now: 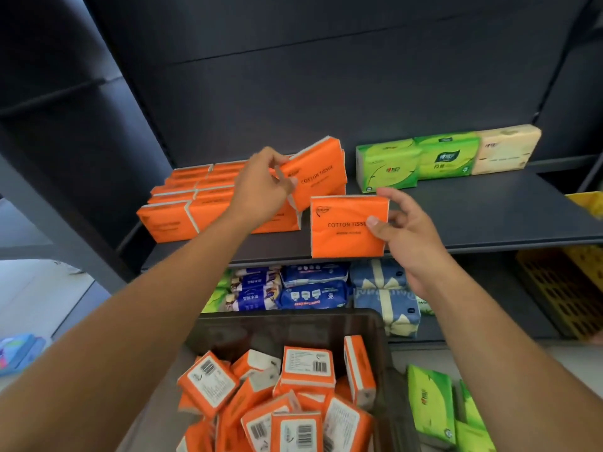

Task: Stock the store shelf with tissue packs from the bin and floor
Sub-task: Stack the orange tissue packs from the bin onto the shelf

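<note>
1. While we looked down, the dark bin [293,316] at the lower centre of the frame held a loose heap of orange tissue packs [306,367], many with white barcode labels turned up.
2. Our left hand [261,187] pinched the corner of a tilted orange pack [318,172] at mid-frame, with the fingers curled onto it. It was just right of the rows of orange packs [182,207] lying on the shelf [473,216].
3. Our right hand [404,230] had thumb and fingers clamped on the right edge of an upright orange pack [346,226] at the shelf's front lip.
4. Green packs [414,161] and a cream pack [505,150] stood at the back right of that dark, matte shelf. Blue wrapped packs [313,288] filled the level below.
5. More green packs [434,409] lay on the floor [424,355] at lower right, and a yellow lattice crate [567,288] sat at the right edge.
6. We saw that the packs were soft, glossy and brick-shaped.
</note>
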